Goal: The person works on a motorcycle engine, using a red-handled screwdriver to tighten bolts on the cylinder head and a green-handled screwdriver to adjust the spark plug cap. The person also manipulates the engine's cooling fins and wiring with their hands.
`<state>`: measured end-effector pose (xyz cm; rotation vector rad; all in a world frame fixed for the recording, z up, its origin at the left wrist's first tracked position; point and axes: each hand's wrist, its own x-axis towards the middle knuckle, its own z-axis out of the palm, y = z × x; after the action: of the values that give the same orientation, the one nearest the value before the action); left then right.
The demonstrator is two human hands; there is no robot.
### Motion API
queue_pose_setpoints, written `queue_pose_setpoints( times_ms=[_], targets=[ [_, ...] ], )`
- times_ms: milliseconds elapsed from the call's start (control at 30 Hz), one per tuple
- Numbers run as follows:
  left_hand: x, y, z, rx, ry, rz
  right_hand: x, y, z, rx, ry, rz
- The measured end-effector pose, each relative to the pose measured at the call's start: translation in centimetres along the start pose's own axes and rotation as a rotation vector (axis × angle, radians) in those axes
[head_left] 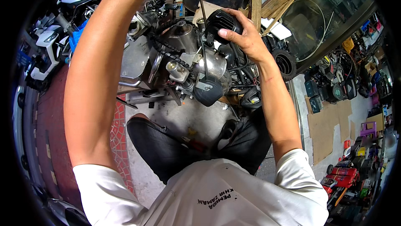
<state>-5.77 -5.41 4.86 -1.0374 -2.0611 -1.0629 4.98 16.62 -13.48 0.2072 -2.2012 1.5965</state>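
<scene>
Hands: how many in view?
1: the right hand, holding a black ridged part. The left hand is hidden; its forearm runs out past the top edge.

Left forearm point(94, 75) runs up the frame, its hand past the top edge. Long-shafted tool point(202, 4), dark green handle cut off up top, shaft dropping toward a black curved part point(211, 94) with a metal bracket; tip contact unclear. Right hand point(247, 38) wraps thumb and fingers around a black finned part point(225, 22). Silver metal cylinder point(184, 40) left of it. Tyre point(285, 63) to the right, wooden planks point(255, 6) behind, cardboard point(323, 127) on the floor, white scooter point(48, 38) far left.
</scene>
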Motion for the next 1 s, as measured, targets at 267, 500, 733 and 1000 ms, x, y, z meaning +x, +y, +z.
queue_pose_setpoints(
  times_ms=[267,500,733,1000],
  targets=[
    [1.1,-1.1,-0.6,-0.308,-0.303,0.021,-0.1,-0.2,0.3,0.02,0.027,0.043],
    [0.6,0.0,-0.8,0.077,-0.182,-0.015,0.0,0.7,0.1,0.064,0.021,0.007],
    [1.1,-1.3,-0.8,-0.17,-0.199,0.163,0.4,-0.4,0.4,0.104,0.004,0.099],
    [1.4,-1.9,-0.8,0.124,-0.14,0.149,0.6,-0.5,-0.1,0.041,-0.022,0.151]
  ],
)
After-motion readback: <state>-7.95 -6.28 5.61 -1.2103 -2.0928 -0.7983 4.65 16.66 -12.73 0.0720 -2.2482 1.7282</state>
